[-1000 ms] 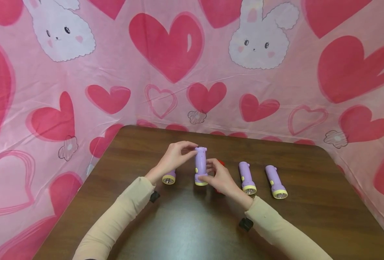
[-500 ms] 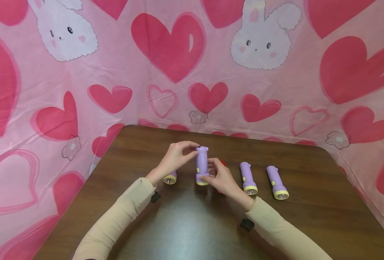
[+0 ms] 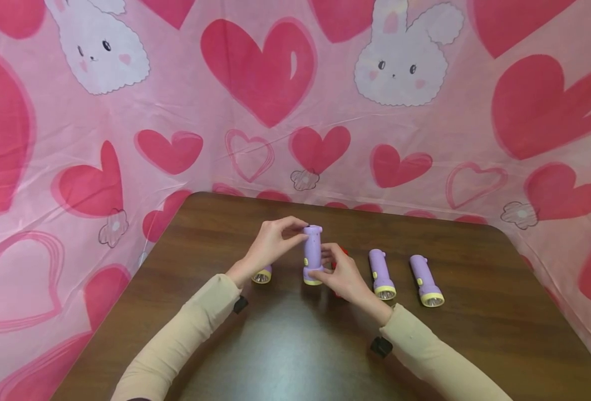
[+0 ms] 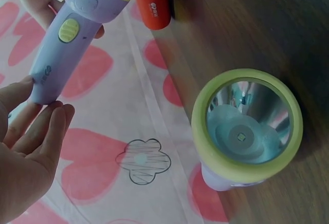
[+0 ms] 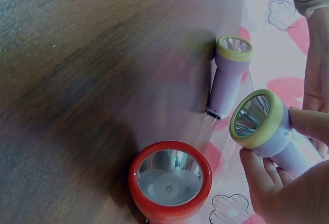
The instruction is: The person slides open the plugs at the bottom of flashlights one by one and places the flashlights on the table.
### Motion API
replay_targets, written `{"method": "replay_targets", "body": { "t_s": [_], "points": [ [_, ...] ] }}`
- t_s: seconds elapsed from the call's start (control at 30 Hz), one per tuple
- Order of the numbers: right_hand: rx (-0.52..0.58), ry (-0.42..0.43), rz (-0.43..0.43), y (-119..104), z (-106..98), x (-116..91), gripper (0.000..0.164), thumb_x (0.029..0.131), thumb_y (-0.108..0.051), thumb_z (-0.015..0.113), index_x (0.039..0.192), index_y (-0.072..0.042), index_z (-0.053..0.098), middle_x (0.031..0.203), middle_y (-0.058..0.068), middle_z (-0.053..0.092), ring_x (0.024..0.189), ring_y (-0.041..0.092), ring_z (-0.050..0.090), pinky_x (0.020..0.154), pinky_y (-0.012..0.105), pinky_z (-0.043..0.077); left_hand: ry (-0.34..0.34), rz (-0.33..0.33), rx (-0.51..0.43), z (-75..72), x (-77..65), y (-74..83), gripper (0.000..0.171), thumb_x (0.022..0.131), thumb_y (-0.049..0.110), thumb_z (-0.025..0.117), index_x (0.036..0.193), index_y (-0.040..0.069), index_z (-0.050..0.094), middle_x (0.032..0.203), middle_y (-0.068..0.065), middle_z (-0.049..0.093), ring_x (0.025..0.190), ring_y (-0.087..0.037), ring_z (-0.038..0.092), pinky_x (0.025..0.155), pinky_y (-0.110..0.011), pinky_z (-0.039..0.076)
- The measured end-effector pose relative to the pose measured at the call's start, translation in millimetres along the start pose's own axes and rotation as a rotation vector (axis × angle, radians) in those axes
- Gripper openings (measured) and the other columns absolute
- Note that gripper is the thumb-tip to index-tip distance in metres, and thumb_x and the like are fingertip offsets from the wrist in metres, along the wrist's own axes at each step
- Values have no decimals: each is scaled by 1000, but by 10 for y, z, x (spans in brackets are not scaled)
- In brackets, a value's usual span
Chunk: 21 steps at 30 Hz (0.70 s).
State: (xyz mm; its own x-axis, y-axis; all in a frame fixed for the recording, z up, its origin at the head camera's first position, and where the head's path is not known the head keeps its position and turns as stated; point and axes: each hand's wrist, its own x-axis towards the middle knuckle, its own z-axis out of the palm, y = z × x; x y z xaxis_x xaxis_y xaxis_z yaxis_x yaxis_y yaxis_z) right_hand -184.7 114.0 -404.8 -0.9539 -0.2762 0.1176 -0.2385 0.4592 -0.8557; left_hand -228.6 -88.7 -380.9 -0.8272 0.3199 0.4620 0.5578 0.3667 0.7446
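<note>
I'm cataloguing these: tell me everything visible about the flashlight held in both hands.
The held flashlight looks like plastic: pale purple body, yellow lamp rim, yellow switch, and a shiny reflector that looks unlit. A dark marking near the tail is illegible. In the head view, the lamp end sits lowest. The left hand pinches the tail; the right hand grips the lamp end. It appears lifted off the table.

Your left hand [image 3: 270, 243] is on the left of the purple flashlight [image 3: 313, 250], thumb and fingers pinching its upper end. Your right hand [image 3: 344, 277] grips its lower, yellow-rimmed end from the right, thumb on the near side. Your sleeved left forearm [image 3: 175, 338] and right forearm [image 3: 438, 351] slant in toward it from either side.
</note>
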Motion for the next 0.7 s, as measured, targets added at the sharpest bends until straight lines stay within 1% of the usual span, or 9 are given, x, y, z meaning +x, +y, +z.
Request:
{"method": "replay_targets", "body": {
  "t_s": [0.23,0.37,0.53,0.7],
  "points": [
    [-25,24,-20,3,-8,9,54,80,-11,81,126,0,54,115,21,68,104,32,66,92,46,58,19,-4,26,38,11,19,24,85,15,78,106,4,71,105,-10,76,99,-21,74,88,-32,60],
    [-29,28,-17,-1,-14,11,54,80,-11,81,125,1,55,115,21,68,104,33,66,92,46,58,30,-5,25,64,14,18,24,85,15,78,105,4,71,105,-11,76,98,-22,74,87,-35,60],
    [-29,30,-8,0,-24,12,54,80,-11,81,125,2,55,116,21,68,105,33,66,93,46,57,23,-14,-17,95,24,25,24,84,14,79,103,4,68,107,-13,75,99,-24,75,85,-36,60],
    [-30,33,-17,5,-29,13,53,81,-11,81,125,2,55,116,21,68,106,33,67,93,47,57,23,-27,-45,115,40,37,23,84,12,78,102,3,67,106,-14,75,96,-25,75,84,-39,61]
  ]
}}
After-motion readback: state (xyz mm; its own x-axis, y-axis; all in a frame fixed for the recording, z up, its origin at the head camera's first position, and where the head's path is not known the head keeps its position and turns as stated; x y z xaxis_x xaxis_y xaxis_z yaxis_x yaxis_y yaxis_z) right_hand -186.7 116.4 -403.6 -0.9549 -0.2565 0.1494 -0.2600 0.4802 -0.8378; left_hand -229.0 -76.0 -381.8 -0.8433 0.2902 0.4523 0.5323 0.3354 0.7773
